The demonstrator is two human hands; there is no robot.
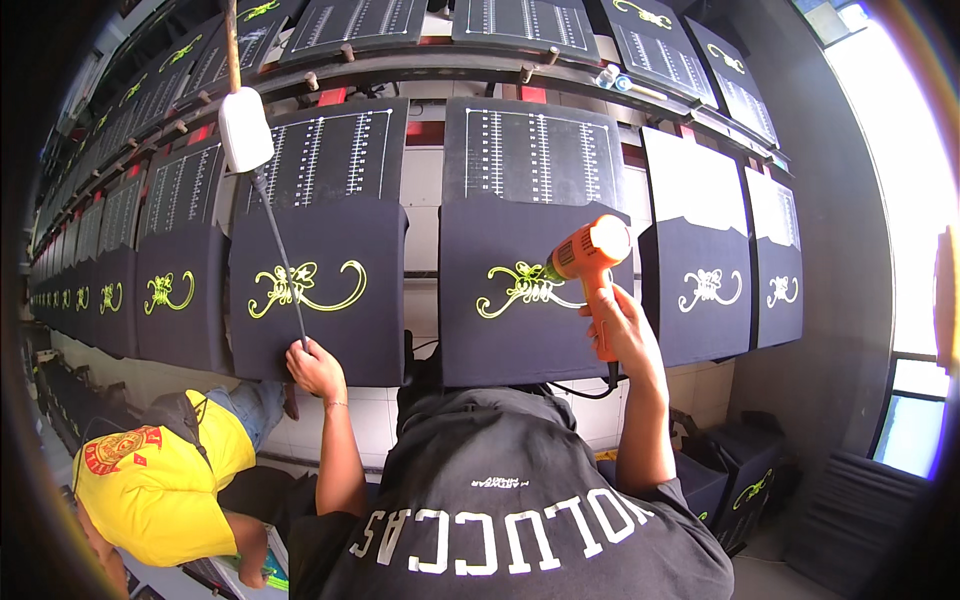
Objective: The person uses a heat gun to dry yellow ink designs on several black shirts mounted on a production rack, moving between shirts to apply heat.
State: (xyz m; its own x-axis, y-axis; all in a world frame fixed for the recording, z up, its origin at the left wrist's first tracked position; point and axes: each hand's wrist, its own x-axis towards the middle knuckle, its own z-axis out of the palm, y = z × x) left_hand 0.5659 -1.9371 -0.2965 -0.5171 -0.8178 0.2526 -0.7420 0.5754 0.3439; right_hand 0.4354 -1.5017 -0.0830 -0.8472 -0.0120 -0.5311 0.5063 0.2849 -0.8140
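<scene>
My right hand [628,335] is closed round the handle of an orange heat gun [578,250]. Its nozzle points at the yellow-green swirled print [528,283] on a black fabric piece [520,350], which lies on a ruled board [545,150]. Whether the nozzle touches the print I cannot tell. A black cord [275,225] runs down from a white hanging socket box [246,130], and my left hand [318,370] pinches it low down. This cord crosses in front of a second black fabric piece [325,350] bearing the same print.
Rows of boards with printed black pieces [168,325] curve away left; those at right [705,320] carry white prints. A dark rail [440,65] runs behind. At lower left another person in a yellow shirt [165,495] bends over. Dark printed boxes or panels [745,465] stand at lower right.
</scene>
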